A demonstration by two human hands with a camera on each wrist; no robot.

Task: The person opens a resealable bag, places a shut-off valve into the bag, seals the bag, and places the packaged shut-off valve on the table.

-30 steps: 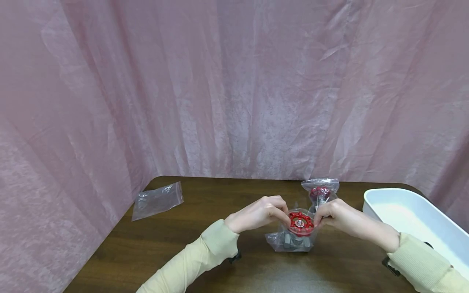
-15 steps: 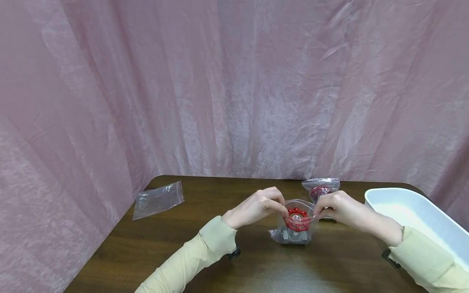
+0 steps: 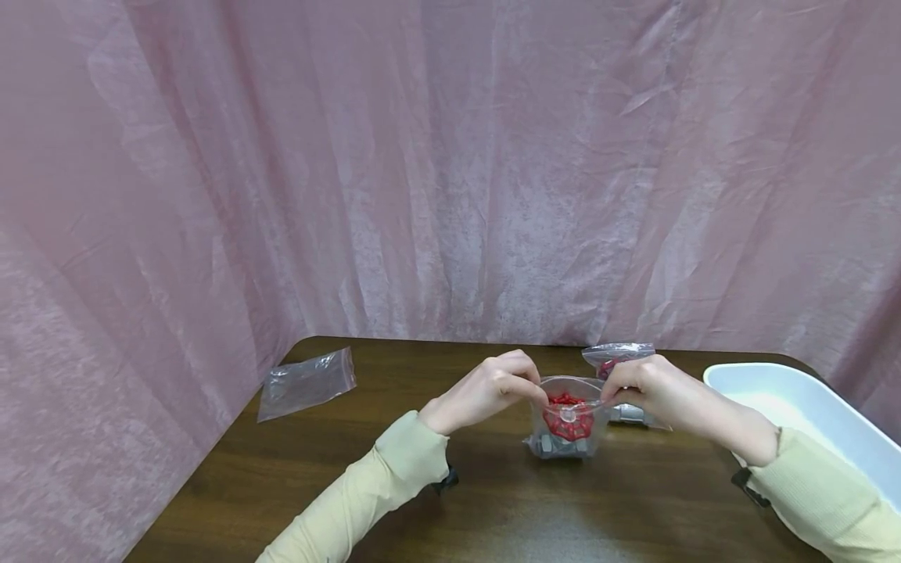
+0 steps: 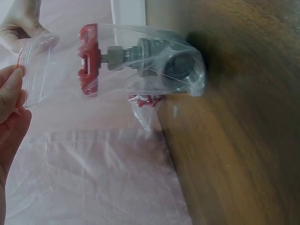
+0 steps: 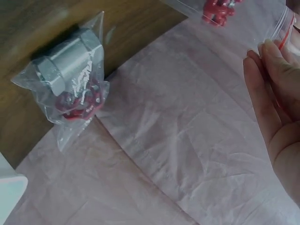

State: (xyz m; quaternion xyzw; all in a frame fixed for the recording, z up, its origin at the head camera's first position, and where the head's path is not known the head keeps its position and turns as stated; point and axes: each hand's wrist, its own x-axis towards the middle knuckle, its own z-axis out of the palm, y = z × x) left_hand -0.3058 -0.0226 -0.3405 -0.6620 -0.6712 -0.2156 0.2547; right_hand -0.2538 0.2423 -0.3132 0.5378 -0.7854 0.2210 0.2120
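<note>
A gate valve (image 4: 166, 58) with a red handwheel (image 4: 89, 60) and grey metal body sits inside a clear zip bag (image 4: 51, 86). My left hand (image 3: 493, 391) pinches one side of the bag's mouth between thumb and fingers. Opposite it, my right hand (image 3: 655, 395) pinches the other side, so the mouth is stretched above the handwheel. In the head view the valve stands upright, its body low over the table. Behind my right hand, partly hidden in the head view, is a second bagged valve (image 5: 70, 63), also with a red handwheel.
A flat clear zip bag (image 3: 310, 383) lies at the table's far left. On the right stands a white tray (image 3: 760, 367), close to my right forearm. The brown wooden table (image 3: 450, 500) ends at a pink curtain (image 3: 450, 195).
Both hands have moved up and slightly left with the bag's mouth, drawing it above the handwheel. The bagged valve has shifted a little away from me and left.
</note>
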